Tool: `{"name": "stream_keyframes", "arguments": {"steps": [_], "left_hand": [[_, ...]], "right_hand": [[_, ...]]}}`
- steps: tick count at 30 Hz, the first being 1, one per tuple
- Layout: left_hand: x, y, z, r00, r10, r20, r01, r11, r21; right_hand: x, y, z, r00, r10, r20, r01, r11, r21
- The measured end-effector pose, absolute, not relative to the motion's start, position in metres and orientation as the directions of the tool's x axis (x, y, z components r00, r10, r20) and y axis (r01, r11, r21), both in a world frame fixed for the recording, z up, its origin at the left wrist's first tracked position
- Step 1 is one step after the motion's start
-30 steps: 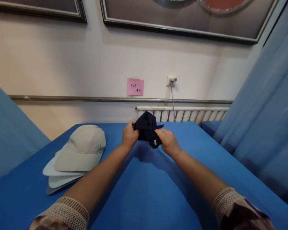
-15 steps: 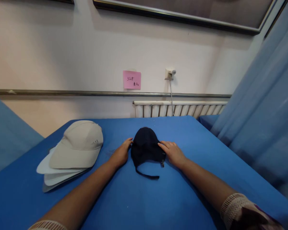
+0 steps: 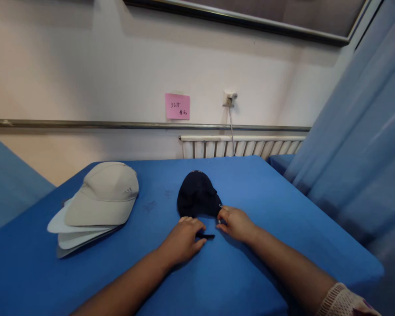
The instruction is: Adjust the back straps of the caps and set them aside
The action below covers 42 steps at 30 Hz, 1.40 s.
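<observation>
A black cap (image 3: pixel 195 193) lies on the blue-covered bed with its back opening facing me. My left hand (image 3: pixel 184 239) is at the near left of that opening, thumb and fingers curled around the cap's loose black strap (image 3: pixel 208 236); the strap's end sticks out to the right. At the cap's right rear corner, my right hand (image 3: pixel 235 223) pinches the small metal buckle (image 3: pixel 220 206), which its fingers partly hide. To the left, a beige cap (image 3: pixel 107 193) tops a stack of pale caps (image 3: pixel 69 228), brims toward me.
The blue bed cover (image 3: pixel 250 281) spreads under everything. A metal rail (image 3: pixel 118 125), a radiator (image 3: pixel 243 145) and a socket with a plug (image 3: pixel 229 100) are along the wall. Blue curtains (image 3: pixel 358 145) hang at the right; a pink note (image 3: pixel 177 106) is on the wall.
My left hand has moved from the cap's left side toward me, to the strap. My right hand has slid down from the cap's right side to the buckle.
</observation>
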<state>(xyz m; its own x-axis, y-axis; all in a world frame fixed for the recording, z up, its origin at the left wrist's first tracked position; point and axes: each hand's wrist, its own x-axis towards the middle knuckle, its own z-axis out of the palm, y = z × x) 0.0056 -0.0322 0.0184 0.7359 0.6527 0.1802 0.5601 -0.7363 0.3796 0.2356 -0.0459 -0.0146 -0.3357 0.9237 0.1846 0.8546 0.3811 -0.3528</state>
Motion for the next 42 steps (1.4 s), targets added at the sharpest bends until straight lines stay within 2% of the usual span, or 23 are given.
{"name": "stream_keyframes", "arguments": {"steps": [4, 9, 12, 17, 20, 23, 25, 27, 28, 31, 35, 42], "left_hand": [[0.007, -0.019, 0.012, 0.736, 0.661, 0.147, 0.569, -0.721, 0.395], [0.007, 0.0, 0.014, 0.571, 0.81, 0.134, 0.55, -0.498, 0.67], [0.005, 0.004, 0.01, 0.462, 0.878, 0.121, 0.464, -0.356, 0.811], [0.001, -0.004, 0.0, 0.421, 0.904, 0.072, 0.335, -0.229, 0.914], [0.001, -0.008, 0.002, 0.381, 0.921, 0.082, 0.259, -0.191, 0.947], [0.003, -0.007, 0.01, 0.288, 0.954, 0.083, 0.162, -0.134, 0.978], [0.004, -0.006, 0.016, 0.237, 0.969, 0.073, 0.109, -0.101, 0.989], [0.004, -0.006, 0.019, 0.207, 0.977, 0.049, 0.072, -0.065, 0.995], [0.004, -0.006, 0.02, 0.201, 0.979, 0.034, 0.06, -0.047, 0.997], [0.005, -0.005, 0.017, 0.192, 0.981, -0.013, 0.027, 0.008, 1.0], [0.008, -0.005, 0.011, 0.196, 0.98, -0.038, 0.007, 0.037, 0.999], [0.013, -0.009, 0.008, 0.173, 0.984, -0.04, 0.021, 0.037, 0.999]], "right_hand": [[0.231, -0.034, -0.022, -0.261, 0.948, 0.181, 0.885, 0.31, -0.348], [0.23, -0.024, -0.017, -0.185, 0.966, 0.18, 0.85, 0.249, -0.464], [0.229, -0.027, -0.017, -0.189, 0.971, 0.145, 0.857, 0.235, -0.459], [0.23, -0.031, -0.03, -0.201, 0.963, 0.177, 0.812, 0.265, -0.52], [0.228, -0.027, -0.033, -0.118, 0.979, 0.164, 0.656, 0.201, -0.728], [0.22, -0.021, -0.026, -0.046, 0.997, 0.068, 0.304, 0.078, -0.949], [0.211, -0.019, -0.017, -0.064, 0.998, 0.002, 0.009, 0.003, -1.0], [0.2, -0.019, -0.01, -0.099, 0.994, -0.047, -0.261, -0.071, -0.963], [0.194, -0.02, -0.008, -0.111, 0.992, -0.062, -0.336, -0.096, -0.937], [0.178, -0.023, -0.009, -0.127, 0.988, -0.085, -0.447, -0.134, -0.884], [0.17, -0.027, -0.017, -0.097, 0.993, -0.07, -0.512, -0.11, -0.852], [0.172, -0.028, -0.023, -0.064, 0.998, 0.006, -0.495, -0.027, -0.868]]}}
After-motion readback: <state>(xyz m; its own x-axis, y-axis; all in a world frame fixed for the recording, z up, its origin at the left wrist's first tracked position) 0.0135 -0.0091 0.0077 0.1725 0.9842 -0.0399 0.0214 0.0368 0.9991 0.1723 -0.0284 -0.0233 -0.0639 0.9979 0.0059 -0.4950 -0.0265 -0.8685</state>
